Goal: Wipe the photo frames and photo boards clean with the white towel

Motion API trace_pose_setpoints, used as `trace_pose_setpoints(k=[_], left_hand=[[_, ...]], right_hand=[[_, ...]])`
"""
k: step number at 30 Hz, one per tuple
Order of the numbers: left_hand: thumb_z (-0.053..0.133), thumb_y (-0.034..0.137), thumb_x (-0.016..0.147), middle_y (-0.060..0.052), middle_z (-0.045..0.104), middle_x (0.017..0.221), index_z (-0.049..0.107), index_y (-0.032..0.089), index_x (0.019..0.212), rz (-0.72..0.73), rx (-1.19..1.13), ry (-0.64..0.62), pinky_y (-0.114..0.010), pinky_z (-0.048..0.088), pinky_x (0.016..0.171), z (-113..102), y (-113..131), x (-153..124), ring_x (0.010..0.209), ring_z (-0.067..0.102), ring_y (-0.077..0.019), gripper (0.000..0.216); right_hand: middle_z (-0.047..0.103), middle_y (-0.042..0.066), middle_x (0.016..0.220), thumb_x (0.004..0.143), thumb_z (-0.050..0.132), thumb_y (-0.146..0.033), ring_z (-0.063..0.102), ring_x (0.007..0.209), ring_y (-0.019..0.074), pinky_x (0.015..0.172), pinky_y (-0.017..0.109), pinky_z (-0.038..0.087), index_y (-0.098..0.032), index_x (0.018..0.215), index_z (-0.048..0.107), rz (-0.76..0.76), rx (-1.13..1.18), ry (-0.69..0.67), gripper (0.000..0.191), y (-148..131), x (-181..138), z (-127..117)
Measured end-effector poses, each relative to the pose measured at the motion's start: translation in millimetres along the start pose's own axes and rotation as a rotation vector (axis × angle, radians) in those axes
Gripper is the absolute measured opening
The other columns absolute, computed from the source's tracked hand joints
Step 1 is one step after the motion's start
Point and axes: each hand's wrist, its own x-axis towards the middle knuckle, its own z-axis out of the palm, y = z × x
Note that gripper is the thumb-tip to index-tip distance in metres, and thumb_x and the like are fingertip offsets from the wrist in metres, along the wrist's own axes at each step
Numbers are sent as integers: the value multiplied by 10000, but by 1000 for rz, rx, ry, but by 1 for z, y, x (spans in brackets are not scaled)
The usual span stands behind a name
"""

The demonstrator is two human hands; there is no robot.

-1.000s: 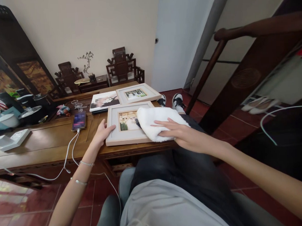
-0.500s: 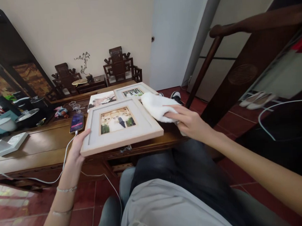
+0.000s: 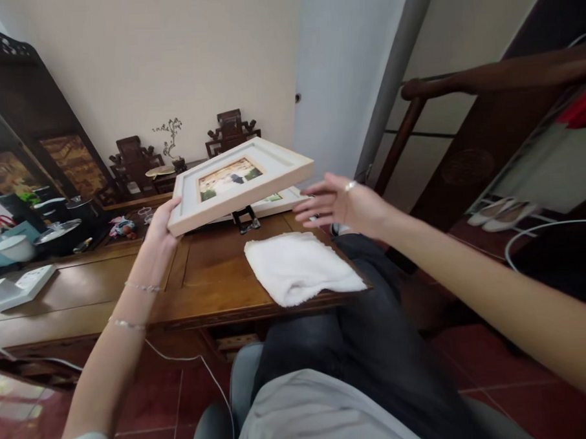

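My left hand [image 3: 161,222] grips the left edge of a pale wooden picture frame [image 3: 275,154], which is raised and tilted above the table. Inside it is a small photo [image 3: 230,178] with a wide white mat. My right hand [image 3: 343,204] is empty, fingers spread, just off the frame's right corner. A folded white cloth [image 3: 299,264] lies on the table's near right edge, below that hand. Behind the raised frame, a second picture frame [image 3: 280,199] lies partly hidden. A small dark stand [image 3: 246,220] shows under the raised frame.
On the wooden table [image 3: 212,275] at the left are a white power strip [image 3: 26,286], a lidded pot [image 3: 58,236] and a small colourful figurine [image 3: 122,227]. A wooden chair [image 3: 464,147] stands at the right. A white cable [image 3: 202,359] hangs below the table.
The picture frame has been lifted and tilted up by my left hand. My right hand has let go of the white cloth, which now lies on the table, and has opened.
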Motion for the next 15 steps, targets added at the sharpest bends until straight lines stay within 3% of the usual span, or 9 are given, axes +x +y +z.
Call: trace_pose_setpoints(k=[2,4,6,9,12,15], left_hand=[[637,144,860,-70,777,739,652,88,1204,35,38,-29,-261,649,617,28,-14,22,651,762,-213,348],[662,151,855,-74,782,772,654,99,1198,32,89,-56,-267,650,667,54,-29,46,686,765,-205,347],[696,160,840,-85,782,804,654,104,1184,23,149,-59,-274,647,714,75,-42,68,729,767,-203,351],[770,154,784,-102,780,855,662,107,1108,25,283,-104,-313,641,780,96,-54,100,810,766,-220,345],[812,129,740,-141,777,973,660,106,1056,44,527,-139,-334,615,860,106,-61,126,931,755,-241,351],[758,194,808,-190,746,1158,658,116,1096,120,865,-40,-376,579,938,113,-68,149,1093,717,-288,314]], right_hand=[[758,153,950,876,561,-681,723,951,358,817,575,614,-205,1047,677,104,79,123,519,-12,37,-11],[728,118,852,894,628,-529,714,875,318,721,505,636,-192,1070,661,179,77,248,381,-17,75,-24],[684,84,783,838,735,-323,689,786,265,636,416,631,-164,1054,648,245,23,354,282,-13,109,-38],[641,50,752,729,787,-112,637,693,207,552,337,595,-133,1022,631,286,-61,422,333,3,152,-61],[628,46,748,728,771,-111,609,678,202,544,335,567,-131,992,637,282,-190,419,296,25,187,-82],[653,79,788,774,747,-202,622,761,230,660,361,559,-130,922,668,260,-459,374,183,49,217,-96]])
